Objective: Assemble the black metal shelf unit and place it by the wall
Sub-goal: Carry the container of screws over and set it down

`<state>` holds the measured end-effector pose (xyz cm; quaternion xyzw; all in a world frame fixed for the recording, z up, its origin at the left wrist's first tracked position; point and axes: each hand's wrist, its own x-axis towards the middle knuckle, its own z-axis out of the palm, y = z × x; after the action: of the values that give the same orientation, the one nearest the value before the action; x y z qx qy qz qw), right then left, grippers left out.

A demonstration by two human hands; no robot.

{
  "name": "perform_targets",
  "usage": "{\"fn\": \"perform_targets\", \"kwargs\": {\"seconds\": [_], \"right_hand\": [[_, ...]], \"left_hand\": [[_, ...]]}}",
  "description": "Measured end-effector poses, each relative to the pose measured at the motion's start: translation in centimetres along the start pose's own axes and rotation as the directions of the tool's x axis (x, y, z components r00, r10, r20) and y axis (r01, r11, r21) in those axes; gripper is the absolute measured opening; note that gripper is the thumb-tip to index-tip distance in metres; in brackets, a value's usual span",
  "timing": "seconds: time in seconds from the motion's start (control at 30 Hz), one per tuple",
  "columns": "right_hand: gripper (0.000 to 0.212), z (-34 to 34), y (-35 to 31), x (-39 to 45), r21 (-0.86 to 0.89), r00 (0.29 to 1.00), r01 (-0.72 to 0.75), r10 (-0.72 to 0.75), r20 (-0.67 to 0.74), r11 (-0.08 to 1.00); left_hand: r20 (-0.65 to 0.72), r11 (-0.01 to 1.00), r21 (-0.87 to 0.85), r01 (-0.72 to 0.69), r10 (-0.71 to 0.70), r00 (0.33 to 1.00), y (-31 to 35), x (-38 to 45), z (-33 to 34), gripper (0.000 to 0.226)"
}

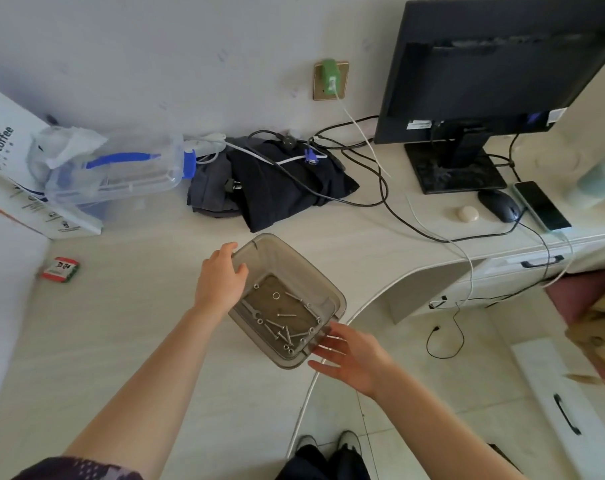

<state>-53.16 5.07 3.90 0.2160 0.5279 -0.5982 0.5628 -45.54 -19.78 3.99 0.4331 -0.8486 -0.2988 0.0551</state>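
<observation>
Item: smoky plastic tub, on the desk at its curved front edge, holding loose screws, nuts and a small spanner. Our left hand grips the tub's far-left rim; our right hand, fingers spread, touches its near corner. The tub's long axis runs from left hand to right. Shelf parts: none in view.

Loose bolts inside smoky tub
</observation>
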Motion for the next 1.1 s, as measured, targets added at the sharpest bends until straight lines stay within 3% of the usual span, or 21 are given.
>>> {"fn": "perform_targets", "kwargs": {"seconds": [0.33, 0.5, 0.77, 1.1], "right_hand": [[0.018, -2.8, 1.9, -2.1, 0.027, 0.992, 0.053, -0.049, -0.113, 0.998], [0.019, -4.4, 3.5, -3.6, 0.061, 0.984, 0.131, -0.122, -0.133, 0.990], [0.019, -9.8, 5.4, -7.8, 0.201, 0.933, 0.290, -0.230, -0.278, 0.936], [0.020, -20.5, 10.9, -13.8, 0.335, 0.832, 0.433, -0.228, -0.506, 0.837]], "left_hand": [[0.032, 0.985, -0.152, 0.075, -0.071, 0.997, 0.1, -2.2, 0.9, 0.028], [0.043, 0.943, -0.314, 0.109, -0.101, 0.994, 2.0, -3.4, 0.9, 0.017], [0.155, 0.902, -0.430, 0.034, 0.037, 0.987, 7.7, -8.0, 3.4, 0.020], [0.297, 0.848, -0.522, 0.087, 0.085, 0.951, 13.9, -18.7, 11.1, 0.007]]}}
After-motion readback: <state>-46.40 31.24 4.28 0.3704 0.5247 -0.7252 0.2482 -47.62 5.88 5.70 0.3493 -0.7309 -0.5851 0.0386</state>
